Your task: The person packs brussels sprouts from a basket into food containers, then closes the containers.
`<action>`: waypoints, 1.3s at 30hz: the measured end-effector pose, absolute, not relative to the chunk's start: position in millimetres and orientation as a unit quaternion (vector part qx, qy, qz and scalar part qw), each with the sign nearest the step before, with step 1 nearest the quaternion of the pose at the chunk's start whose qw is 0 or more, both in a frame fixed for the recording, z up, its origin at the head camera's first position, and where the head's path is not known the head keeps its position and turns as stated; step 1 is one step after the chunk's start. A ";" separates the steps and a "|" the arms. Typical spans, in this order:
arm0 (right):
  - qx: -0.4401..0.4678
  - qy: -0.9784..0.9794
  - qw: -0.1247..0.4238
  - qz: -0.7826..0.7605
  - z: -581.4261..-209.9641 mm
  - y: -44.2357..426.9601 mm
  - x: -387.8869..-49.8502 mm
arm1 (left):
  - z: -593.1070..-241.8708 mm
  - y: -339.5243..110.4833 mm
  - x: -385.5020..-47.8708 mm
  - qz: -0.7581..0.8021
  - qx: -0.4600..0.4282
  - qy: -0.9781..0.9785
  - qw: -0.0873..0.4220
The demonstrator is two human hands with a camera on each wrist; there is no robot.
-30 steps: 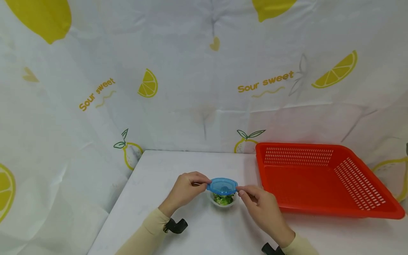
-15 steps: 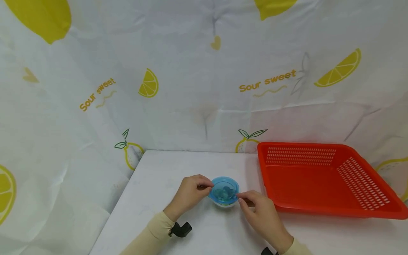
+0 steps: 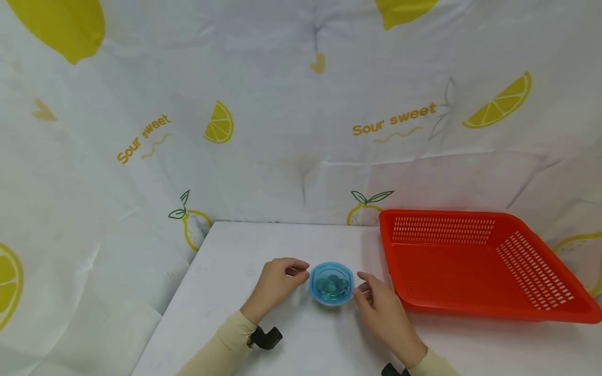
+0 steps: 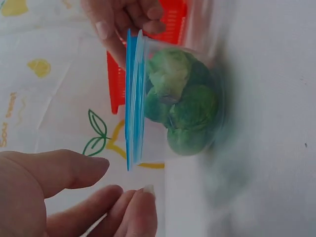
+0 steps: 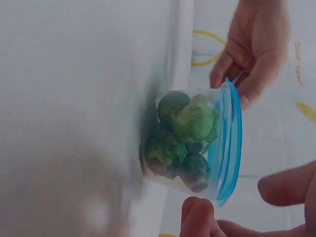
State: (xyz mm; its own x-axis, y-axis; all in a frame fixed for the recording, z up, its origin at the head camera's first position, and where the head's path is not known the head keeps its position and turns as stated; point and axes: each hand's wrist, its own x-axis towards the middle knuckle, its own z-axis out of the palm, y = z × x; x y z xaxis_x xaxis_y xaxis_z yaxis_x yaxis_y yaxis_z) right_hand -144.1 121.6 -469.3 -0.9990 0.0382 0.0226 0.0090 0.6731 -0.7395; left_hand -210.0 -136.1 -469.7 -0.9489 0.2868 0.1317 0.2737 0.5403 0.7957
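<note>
A small clear plastic tub [image 4: 157, 140] stands upright on the white table. Brussels sprouts [image 4: 185, 106] show through its wall. Its blue lid [image 3: 332, 283] lies over the rim; whether it is snapped down all round I cannot tell. Just left of the lid is my left hand [image 3: 278, 284], fingers loosely bent with nothing between them. My right hand [image 3: 385, 308] hovers at the tub's right side, thumb and fingers spread apart and holding nothing. In the left wrist view a gap shows between the left fingertips and the lid.
To the right of the tub stands a large red plastic basket [image 3: 447, 274] with slotted walls, close beside the right hand. A white curtain [image 3: 282, 104] with a lemon print hangs behind the table. Bare white tabletop [image 3: 263, 240] lies left of the tub.
The blue lid, earlier held tilted above the tub by both hands, has come down flat onto the rim. Both hands have let go of it and drawn slightly apart.
</note>
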 end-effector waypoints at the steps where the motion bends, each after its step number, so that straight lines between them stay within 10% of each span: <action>1: -0.019 -0.911 0.012 0.412 -469.8 121.9 -146.3 | -470.8 -137.3 -211.7 0.470 0.146 0.870 0.032; 9: -0.052 -0.872 -0.020 0.486 -472.5 119.3 -162.7 | -479.6 -133.4 -221.2 0.614 0.068 0.764 0.187; 39: -0.078 -0.809 -0.060 0.579 -485.0 119.3 -178.1 | -487.4 -133.6 -223.2 0.658 0.029 0.723 0.209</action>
State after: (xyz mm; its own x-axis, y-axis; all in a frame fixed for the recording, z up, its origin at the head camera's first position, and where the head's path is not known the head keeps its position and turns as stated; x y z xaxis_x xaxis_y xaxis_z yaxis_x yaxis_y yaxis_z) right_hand -178.1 119.3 -485.0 -0.9808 0.0569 -0.1865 0.1949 0.3168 -0.9282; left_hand -223.2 -133.6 -487.4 -0.9109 0.3166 -0.2644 -0.2337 0.1319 0.9633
